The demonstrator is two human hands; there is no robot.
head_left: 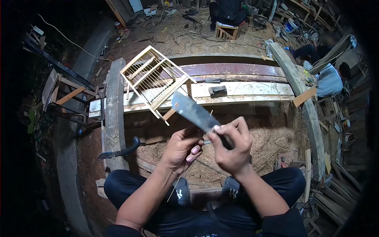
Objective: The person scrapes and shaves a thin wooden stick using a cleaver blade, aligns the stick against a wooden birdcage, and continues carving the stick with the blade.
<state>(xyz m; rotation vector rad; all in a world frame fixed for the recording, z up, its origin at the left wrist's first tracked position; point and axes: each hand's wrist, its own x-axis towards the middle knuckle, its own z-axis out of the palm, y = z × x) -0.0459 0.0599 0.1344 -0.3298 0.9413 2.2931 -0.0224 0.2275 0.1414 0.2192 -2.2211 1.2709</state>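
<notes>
My right hand (233, 148) grips a broad-bladed knife (191, 112) by its dark handle, the blade pointing up and to the left. Close beside it, my left hand (181, 148) is closed round a thin bamboo stick (173, 187), whose lower end sticks out below the palm. The stick's upper part is partly hidden by the hands and knife. Beyond the blade, a wooden birdcage frame (144, 81) with thin bars rests tilted on the bench planks (252, 87).
A curved-handled knife (120, 151) lies on the left beam (114, 98). A dark metal tool (217, 91) sits on the planks. Wood shavings (264, 146) cover the ground below. At right, beyond the right beam (294, 75), a person (331, 80) sits; another (228, 14) is at the back.
</notes>
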